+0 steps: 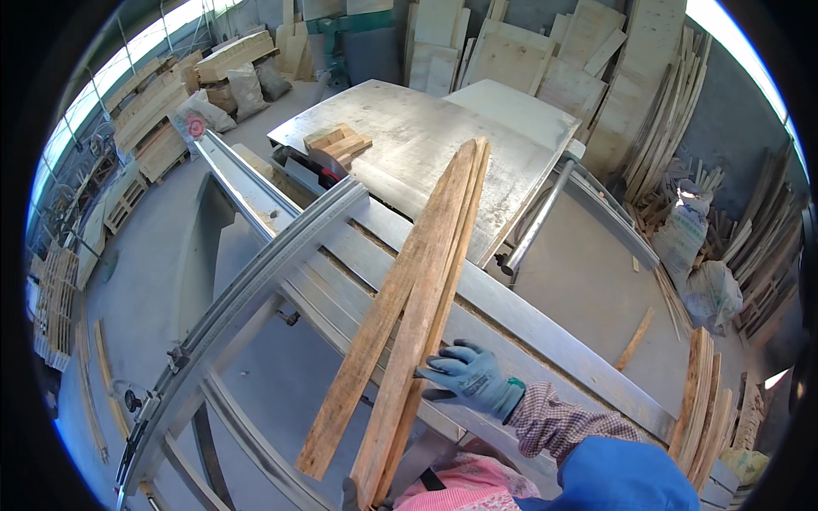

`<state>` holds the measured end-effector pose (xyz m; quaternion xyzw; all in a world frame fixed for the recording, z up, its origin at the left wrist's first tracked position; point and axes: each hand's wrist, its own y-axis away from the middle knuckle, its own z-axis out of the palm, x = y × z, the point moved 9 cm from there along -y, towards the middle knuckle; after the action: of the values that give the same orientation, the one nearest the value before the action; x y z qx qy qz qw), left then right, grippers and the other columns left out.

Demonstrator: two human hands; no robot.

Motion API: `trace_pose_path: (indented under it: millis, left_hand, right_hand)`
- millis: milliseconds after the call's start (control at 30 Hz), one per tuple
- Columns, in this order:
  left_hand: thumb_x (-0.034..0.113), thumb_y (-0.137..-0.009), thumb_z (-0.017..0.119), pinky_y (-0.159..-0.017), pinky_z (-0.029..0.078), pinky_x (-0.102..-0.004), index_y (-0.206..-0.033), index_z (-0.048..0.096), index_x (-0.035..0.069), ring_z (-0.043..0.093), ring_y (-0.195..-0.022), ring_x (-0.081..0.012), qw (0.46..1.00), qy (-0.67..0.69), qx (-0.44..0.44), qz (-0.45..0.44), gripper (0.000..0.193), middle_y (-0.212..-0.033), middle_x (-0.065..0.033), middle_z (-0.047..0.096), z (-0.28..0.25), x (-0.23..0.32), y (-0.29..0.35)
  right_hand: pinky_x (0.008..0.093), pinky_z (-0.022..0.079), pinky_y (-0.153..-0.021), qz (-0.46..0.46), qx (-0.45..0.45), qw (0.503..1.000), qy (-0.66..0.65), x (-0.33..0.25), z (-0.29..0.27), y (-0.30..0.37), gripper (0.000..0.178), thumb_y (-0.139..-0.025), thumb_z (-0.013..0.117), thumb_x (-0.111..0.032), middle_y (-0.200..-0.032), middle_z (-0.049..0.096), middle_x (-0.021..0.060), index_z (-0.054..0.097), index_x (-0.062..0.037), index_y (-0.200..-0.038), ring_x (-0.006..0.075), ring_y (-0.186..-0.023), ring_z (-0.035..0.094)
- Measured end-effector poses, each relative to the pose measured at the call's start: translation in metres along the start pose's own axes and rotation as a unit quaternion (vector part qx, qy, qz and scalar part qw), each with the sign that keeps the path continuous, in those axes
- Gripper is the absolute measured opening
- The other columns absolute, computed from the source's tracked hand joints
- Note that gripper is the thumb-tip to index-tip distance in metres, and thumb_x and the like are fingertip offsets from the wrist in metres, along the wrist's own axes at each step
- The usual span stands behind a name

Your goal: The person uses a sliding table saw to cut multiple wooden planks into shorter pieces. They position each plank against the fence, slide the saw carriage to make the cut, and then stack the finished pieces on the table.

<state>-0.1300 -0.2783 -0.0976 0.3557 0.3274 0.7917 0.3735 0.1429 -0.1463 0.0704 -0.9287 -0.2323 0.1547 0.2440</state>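
Several long wooden strips (415, 341) lie in a narrow bundle over the metal saw table, fanned apart at the near end. My left hand (349, 494), in a dark glove, shows only partly at the lower edge, wrapped round the near end of the strips. Against their right edge is my right hand (477, 381) in a blue-grey glove, its fingers apart and the fingertips touching the wood. The far ends of the strips reach over the wide steel table top (400, 128).
A small wooden block piece (339, 145) sits on the saw table's left. A curved-looking metal rail (247, 294) runs along the left side. More strips (699, 404) stand at my right. Sheets of board (507, 55) lean on the back wall; filled sacks (711, 294) stand right.
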Motion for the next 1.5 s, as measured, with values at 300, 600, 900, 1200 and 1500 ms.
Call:
trace_pose_path:
  millis: [300,600,900,1200,1500]
  left_hand:
    - [0.059,-0.088,0.054,-0.05,0.046,-0.0275,-0.107,0.057,0.002,0.055,-0.06,-0.0187,0.998,0.034,-0.042,0.014,0.06,-0.078,-0.0095,0.058,0.013,0.001,0.015]
    - [0.059,-0.091,0.049,-0.074,0.057,-0.0448,-0.128,0.049,0.003,0.065,-0.091,-0.0322,0.983,0.182,0.023,-0.01,0.067,-0.11,-0.0204,0.062,-0.03,0.003,0.043]
    - [0.039,-0.092,0.057,-0.089,0.051,-0.0396,-0.123,0.052,0.002,0.061,-0.105,-0.0265,0.765,-0.461,0.242,0.379,0.048,-0.116,-0.0147,0.06,-0.107,0.041,0.093]
    - [0.036,-0.083,0.071,-0.083,0.05,-0.0381,-0.126,0.055,0.005,0.061,-0.094,-0.0255,0.825,-0.157,0.386,0.381,0.055,-0.099,-0.0147,0.065,-0.249,0.062,0.1]
    - [0.014,-0.094,0.054,-0.111,0.033,-0.0364,-0.146,0.031,0.004,0.038,-0.133,-0.0221,0.879,-0.24,0.317,0.263,0.058,-0.147,-0.0104,0.036,-0.222,0.182,0.123]
  right_hand:
    - [0.0495,0.031,-0.112,-0.191,-0.187,0.963,-0.027,-0.016,-0.001,-0.07,0.092,-0.058,0.082,-0.044,-0.136,0.045,0.0102,0.041,-0.0248,-0.138,0.0314,-0.128,0.042]
    - [0.034,0.048,-0.075,-0.304,-0.206,0.928,-0.069,-0.04,0.089,-0.063,0.024,-0.082,0.058,-0.018,-0.092,0.056,0.001,0.058,-0.0205,-0.106,0.019,-0.083,0.056]
    - [0.0378,0.05,-0.063,-0.287,-0.278,0.913,-0.088,-0.087,0.112,-0.019,0.026,-0.08,0.058,-0.022,-0.091,0.059,0.0018,0.058,-0.0227,-0.107,0.0217,-0.076,0.058]
    - [0.0387,0.048,-0.079,-0.274,-0.296,0.911,-0.079,-0.083,0.124,-0.033,0.029,-0.088,0.053,-0.021,-0.101,0.058,0.0075,0.054,-0.0196,-0.117,0.0245,-0.089,0.059]
    - [0.0396,0.051,-0.072,-0.23,-0.364,0.887,-0.168,-0.133,0.148,-0.049,0.02,-0.081,0.064,-0.024,-0.08,0.063,0.0061,0.06,-0.0123,-0.097,0.024,-0.077,0.065]
